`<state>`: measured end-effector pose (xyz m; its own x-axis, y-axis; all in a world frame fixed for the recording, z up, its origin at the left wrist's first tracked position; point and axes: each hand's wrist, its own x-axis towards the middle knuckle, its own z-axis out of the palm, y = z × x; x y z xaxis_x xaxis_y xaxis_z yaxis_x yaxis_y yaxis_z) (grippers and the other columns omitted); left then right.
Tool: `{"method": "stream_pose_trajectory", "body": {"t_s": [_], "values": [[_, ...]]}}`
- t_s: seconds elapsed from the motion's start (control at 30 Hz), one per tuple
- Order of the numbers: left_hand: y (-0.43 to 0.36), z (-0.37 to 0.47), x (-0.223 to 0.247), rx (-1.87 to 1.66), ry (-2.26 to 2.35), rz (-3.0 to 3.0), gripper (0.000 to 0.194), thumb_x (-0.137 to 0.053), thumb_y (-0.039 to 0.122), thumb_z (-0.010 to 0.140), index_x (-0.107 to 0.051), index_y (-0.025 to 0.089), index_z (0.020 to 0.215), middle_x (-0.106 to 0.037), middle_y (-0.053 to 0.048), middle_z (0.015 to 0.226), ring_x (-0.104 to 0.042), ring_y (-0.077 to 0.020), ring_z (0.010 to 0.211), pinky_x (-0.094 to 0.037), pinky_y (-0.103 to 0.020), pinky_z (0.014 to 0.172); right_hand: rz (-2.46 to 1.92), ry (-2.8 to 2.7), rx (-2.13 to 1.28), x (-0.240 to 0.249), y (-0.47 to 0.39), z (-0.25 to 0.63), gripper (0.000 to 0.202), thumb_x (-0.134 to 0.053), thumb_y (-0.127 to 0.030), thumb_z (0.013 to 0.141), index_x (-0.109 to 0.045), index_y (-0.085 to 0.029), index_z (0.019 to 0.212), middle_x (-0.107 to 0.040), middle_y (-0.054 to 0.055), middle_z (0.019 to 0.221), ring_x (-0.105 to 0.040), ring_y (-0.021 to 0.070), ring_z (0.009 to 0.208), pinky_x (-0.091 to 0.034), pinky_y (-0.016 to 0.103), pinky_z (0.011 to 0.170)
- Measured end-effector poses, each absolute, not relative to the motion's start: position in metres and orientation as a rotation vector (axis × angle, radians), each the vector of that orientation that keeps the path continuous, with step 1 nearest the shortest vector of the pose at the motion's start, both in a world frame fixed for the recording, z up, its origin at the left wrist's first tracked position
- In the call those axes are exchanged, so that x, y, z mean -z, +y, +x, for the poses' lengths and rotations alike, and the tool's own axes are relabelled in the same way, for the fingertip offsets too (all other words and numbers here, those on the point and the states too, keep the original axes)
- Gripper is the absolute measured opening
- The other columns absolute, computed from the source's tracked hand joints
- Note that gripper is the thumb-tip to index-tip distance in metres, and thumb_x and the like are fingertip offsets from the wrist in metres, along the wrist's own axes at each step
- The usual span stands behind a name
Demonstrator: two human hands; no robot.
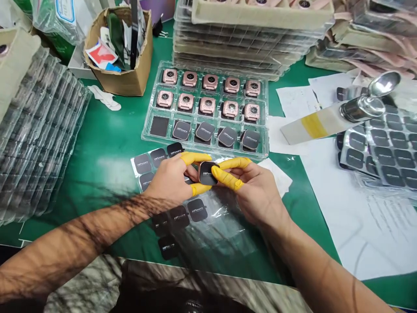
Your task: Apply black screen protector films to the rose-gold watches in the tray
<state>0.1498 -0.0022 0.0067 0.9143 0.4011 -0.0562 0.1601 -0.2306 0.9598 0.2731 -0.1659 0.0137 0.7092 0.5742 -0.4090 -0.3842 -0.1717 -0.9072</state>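
Observation:
A smartwatch case (207,174) with a dark, printed face film is held between both hands above the table. My left hand (172,178) grips its left side between thumb and finger, in yellow finger cots. The yellow-covered fingertips of my right hand (254,182) pinch its right edge, one resting on the face. Beneath my hands lies a clear film sheet (224,213) with several black printed face films (197,210) on its left part. Just beyond, a clear plastic tray (148,126) holds pink watch cases (207,105) back up, and a front row of cases (205,131) face up.
Stacked trays stand at the left (39,130) and at the back (234,48). A cardboard box (130,80) of odds and ends sits back left. On the right are a bottle with a metal top (312,126), film sheets (381,152) and white papers (352,226).

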Motion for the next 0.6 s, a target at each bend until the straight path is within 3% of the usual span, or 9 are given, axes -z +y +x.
{"method": "stream_pose_trajectory", "body": {"t_s": [0.23,0.4,0.6], "values": [[-0.0043,0.1486,-0.0057,-0.221,0.429,1.791,0.026,-0.094,0.019,0.079,-0.084,0.02,0.103,-0.079,-0.003,0.08,-0.077,-0.0223,0.085,-0.065,-0.036,0.085,-1.509,-0.116,-0.841,-0.0139,-0.1621,0.274,0.053,-0.112,-0.06,0.047,-0.084,-0.026,0.077,-0.083,-0.001,0.074,-0.078,0.0143,0.066,-0.069,0.025,0.067],[-0.0037,0.1499,-0.0059,-0.249,0.429,1.8,0.031,-0.094,0.02,0.076,-0.085,0.021,0.106,-0.078,-0.003,0.077,-0.078,-0.0257,0.089,-0.065,-0.04,0.089,-1.507,-0.11,-0.825,-0.0099,-0.1632,0.2716,0.051,-0.112,-0.057,0.05,-0.085,-0.027,0.08,-0.085,0.0,0.079,-0.08,0.0156,0.072,-0.07,0.025,0.07],[-0.0035,0.1503,-0.0107,-0.211,0.461,1.78,0.032,-0.095,0.024,0.075,-0.086,0.03,0.105,-0.079,-0.004,0.078,-0.078,-0.0296,0.091,-0.066,-0.046,0.091,-1.52,-0.111,-0.824,-0.0072,-0.1641,0.2704,0.052,-0.111,-0.058,0.053,-0.083,-0.025,0.082,-0.085,0.001,0.081,-0.081,0.017,0.074,-0.071,0.028,0.072]]}}
